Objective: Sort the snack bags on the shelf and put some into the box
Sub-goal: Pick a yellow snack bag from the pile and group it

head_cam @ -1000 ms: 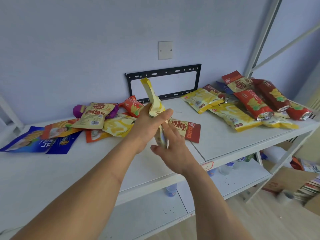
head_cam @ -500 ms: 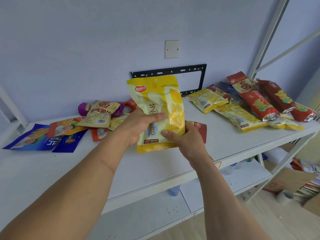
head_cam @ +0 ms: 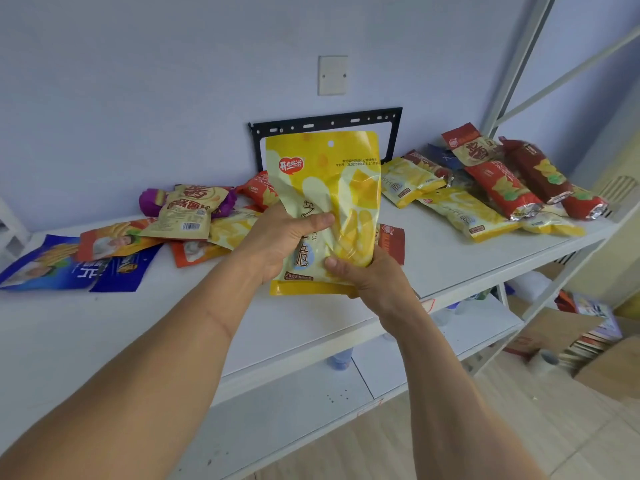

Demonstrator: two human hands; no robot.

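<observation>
**Yellow bag up for a look**

Yellow foil snack bag (head_cam: 325, 188) is gripped upright above the shelf (head_cam: 104, 323) by both hands, left hand (head_cam: 280, 237) at its side, right hand (head_cam: 367, 275) at the bottom corner, front facing the camera, probably to read it before sorting. Fingers behind are hidden; no box clearly identifiable.

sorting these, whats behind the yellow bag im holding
Behind the yellow bag: a black wall bracket and part of a red bag on the shelf. The rest is covered.
</observation>
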